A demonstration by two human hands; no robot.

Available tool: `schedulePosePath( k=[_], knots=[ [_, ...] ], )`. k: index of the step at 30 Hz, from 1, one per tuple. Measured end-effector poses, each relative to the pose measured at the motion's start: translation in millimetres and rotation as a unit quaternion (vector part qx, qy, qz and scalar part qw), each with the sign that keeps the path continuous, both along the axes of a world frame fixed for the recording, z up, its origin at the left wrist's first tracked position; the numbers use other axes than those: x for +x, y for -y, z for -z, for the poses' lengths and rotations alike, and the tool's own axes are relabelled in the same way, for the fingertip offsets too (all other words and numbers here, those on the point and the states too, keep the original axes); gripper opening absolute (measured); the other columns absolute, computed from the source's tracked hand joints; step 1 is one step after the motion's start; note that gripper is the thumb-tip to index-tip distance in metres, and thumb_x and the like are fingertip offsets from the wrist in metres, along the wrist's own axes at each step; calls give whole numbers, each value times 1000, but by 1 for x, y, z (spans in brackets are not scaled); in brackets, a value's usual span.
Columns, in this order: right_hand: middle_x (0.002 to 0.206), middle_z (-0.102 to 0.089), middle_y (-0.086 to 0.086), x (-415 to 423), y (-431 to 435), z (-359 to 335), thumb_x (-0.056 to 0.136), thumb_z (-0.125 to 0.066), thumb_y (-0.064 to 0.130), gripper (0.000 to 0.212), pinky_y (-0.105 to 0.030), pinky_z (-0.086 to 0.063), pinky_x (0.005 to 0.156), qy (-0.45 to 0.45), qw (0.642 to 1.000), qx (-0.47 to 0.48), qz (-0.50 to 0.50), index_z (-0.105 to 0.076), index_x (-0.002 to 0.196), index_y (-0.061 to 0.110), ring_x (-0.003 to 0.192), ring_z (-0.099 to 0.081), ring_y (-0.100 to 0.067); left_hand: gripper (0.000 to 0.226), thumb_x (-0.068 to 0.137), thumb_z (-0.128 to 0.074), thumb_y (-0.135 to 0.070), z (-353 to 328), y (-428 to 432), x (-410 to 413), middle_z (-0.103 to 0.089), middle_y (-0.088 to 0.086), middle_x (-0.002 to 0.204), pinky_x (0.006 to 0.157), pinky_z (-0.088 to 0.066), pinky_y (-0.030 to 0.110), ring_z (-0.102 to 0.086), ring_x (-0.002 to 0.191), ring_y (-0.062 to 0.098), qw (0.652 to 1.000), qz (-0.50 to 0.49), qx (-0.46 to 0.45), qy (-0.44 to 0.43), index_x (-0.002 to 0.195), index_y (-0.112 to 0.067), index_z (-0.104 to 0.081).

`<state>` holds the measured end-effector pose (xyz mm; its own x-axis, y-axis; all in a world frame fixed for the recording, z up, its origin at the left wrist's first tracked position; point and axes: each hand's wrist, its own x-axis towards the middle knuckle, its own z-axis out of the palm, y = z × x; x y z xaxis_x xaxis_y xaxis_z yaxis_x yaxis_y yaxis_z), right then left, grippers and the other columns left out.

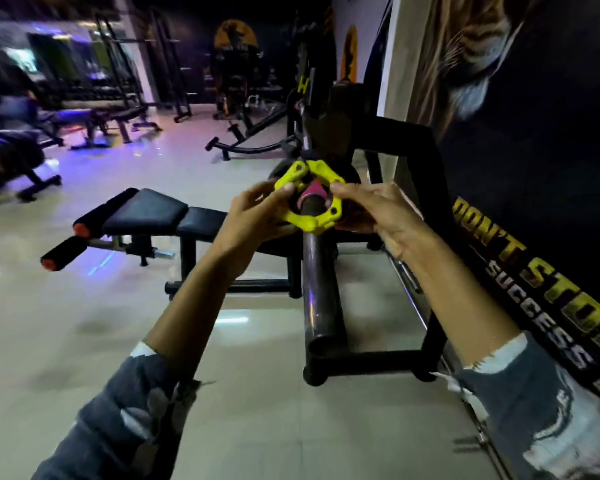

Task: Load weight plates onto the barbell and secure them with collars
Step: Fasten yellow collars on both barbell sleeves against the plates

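Note:
A dark barbell sleeve (321,289) points toward me from the rack. Around it, well up the sleeve, sits a yellow clamp collar (312,221) with its lever flap raised at the top. Inside the ring a pink band shows on the bar. My left hand (253,220) grips the collar's left side with thumb and fingers. My right hand (378,209) holds its right side. A dark weight plate (349,176) is partly visible just behind the collar, mostly hidden by it and my hands.
The black rack frame (426,161) stands right of the bar beside a wall mural (534,133). A black padded bench (160,213) with red-capped rollers lies to the left. More benches and machines (94,119) stand farther back on the tiled floor (84,323).

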<state>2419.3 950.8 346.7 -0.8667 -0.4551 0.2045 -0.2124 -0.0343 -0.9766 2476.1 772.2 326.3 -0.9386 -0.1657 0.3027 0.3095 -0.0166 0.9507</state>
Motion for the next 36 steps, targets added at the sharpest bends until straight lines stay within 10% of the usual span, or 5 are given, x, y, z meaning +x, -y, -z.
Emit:
schedulePosePath(
  k=[8, 17, 26, 33, 36],
  knots=[
    [72, -72, 5, 95, -40, 48, 80, -64, 15, 11, -21, -56, 64, -5, 997, -76, 20, -71, 88, 19, 72, -68, -8, 21, 77, -70, -21, 30, -23, 87, -70, 9, 86, 70, -57, 31, -68, 79, 19, 1000, 13, -1, 21, 93, -9, -70],
    [102, -71, 7, 158, -54, 113, 67, -71, 26, 54, -15, -50, 81, 13, 998, -63, 15, -59, 119, 16, 101, -64, -7, 26, 75, -66, -9, 92, -34, 146, -74, -6, 84, 75, -57, 30, -69, 84, 14, 999, 45, 4, 15, 101, -15, -66],
    [129, -55, -5, 146, -55, 145, 82, -62, 2, 55, -17, -46, 94, 5, 998, -28, 58, -44, 133, 7, 117, -54, -13, 51, 73, -72, -2, 120, -39, 138, -72, -3, 103, 79, -52, 27, -65, 99, 18, 1000, 26, 15, -7, 122, -3, -57],
    [137, -44, -3, 109, -34, 145, 88, -52, -2, 54, -15, -44, 97, -18, 995, -47, 86, -33, 138, 2, 120, -47, -7, 59, 74, -75, -19, 127, -32, 96, -70, -9, 110, 94, -43, 56, -61, 105, 21, 998, 15, 43, 32, 128, -18, -53],
    [135, -46, 1, 75, -23, 146, 90, -51, 1, 52, -30, -41, 105, -13, 996, -45, 73, -33, 139, 5, 123, -48, -12, 53, 81, -67, -15, 124, -21, 62, -66, -7, 115, 91, -48, 44, -61, 107, 17, 998, 17, 43, 52, 131, -15, -50]
  ],
)
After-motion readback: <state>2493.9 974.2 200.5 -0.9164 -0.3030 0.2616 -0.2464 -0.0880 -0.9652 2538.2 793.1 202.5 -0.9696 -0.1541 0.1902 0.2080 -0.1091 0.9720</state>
